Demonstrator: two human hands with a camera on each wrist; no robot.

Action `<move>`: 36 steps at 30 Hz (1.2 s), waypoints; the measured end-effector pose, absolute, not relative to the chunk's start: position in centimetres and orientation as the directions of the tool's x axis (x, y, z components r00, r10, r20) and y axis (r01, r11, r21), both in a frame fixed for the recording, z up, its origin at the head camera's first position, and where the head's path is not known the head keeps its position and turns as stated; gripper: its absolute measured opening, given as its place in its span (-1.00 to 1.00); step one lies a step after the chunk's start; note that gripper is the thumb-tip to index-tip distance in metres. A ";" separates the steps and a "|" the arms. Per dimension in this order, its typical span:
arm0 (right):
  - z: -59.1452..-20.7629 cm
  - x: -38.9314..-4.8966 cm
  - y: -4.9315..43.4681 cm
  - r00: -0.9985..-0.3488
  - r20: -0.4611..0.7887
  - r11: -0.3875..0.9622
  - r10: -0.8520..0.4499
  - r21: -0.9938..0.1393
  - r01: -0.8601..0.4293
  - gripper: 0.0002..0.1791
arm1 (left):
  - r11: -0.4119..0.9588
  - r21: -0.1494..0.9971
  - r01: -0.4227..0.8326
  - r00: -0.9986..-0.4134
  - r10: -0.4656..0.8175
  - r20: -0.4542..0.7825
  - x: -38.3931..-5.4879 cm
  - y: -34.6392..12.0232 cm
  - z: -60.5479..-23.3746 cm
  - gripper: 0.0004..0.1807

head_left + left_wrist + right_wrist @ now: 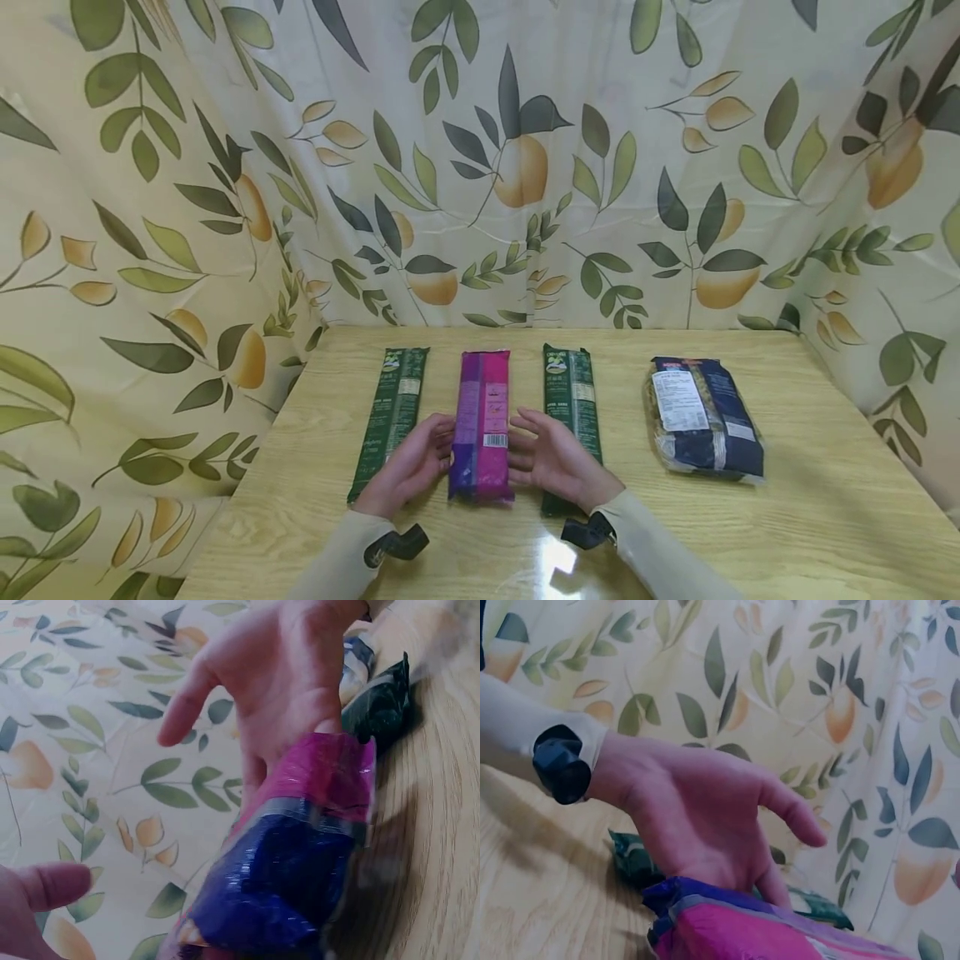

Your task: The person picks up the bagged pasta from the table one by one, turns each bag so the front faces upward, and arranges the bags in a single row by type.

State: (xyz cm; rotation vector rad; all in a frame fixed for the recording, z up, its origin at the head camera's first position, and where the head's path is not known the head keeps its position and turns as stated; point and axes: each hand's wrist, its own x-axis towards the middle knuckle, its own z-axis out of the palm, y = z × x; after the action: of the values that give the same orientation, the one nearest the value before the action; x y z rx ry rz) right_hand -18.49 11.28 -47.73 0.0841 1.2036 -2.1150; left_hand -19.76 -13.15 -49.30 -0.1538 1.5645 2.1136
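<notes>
A long pink and purple packet (pixel 483 425) with a dark blue end lies upright-lengthwise on the table, between my two hands. My left hand (pixel 414 465) is at its left side with relaxed fingers, near the edge. On the other side is my right hand (pixel 553 458), thumb raised and fingers loosely extended along the packet; its palm shows in the right wrist view. Whether the fingertips touch the wrapper is hard to tell. A green packet (pixel 397 400) lies partly behind the left hand, and a second green packet (pixel 572 392) is partly covered by the right.
A bag (pixel 708 417) with a dark blue panel and a white label lies at the right. The wooden table (pixel 300 500) meets leaf-and-fruit patterned curtains (pixel 480 167) at the back and sides. Each wrist carries a small black device (pixel 588 532).
</notes>
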 end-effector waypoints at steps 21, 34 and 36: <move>-48.5 -19.6 10.7 -0.734 -0.357 -0.356 -0.578 -0.700 0.620 -0.15 | -0.361 0.826 -0.433 -0.891 0.313 -0.330 -18.1 -12.7 -47.8 -0.47; -49.3 -20.6 10.5 -0.722 -0.362 -0.372 -0.590 -0.672 0.641 -0.08 | -0.223 0.903 -0.368 -0.908 0.293 -0.298 -18.1 -12.7 -48.5 -0.56; -49.3 -20.5 10.4 -0.725 -0.370 -0.376 -0.580 -0.668 0.642 -0.08 | -0.169 0.917 -0.360 -0.906 0.299 -0.301 -18.1 -12.9 -48.7 -0.56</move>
State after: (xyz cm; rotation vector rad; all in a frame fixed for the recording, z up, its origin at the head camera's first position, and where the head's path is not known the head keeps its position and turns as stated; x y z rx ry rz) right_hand -20.53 10.45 -49.34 0.0947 1.0763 -2.1273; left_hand -18.08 -12.93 -48.66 -0.0699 1.6842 2.1180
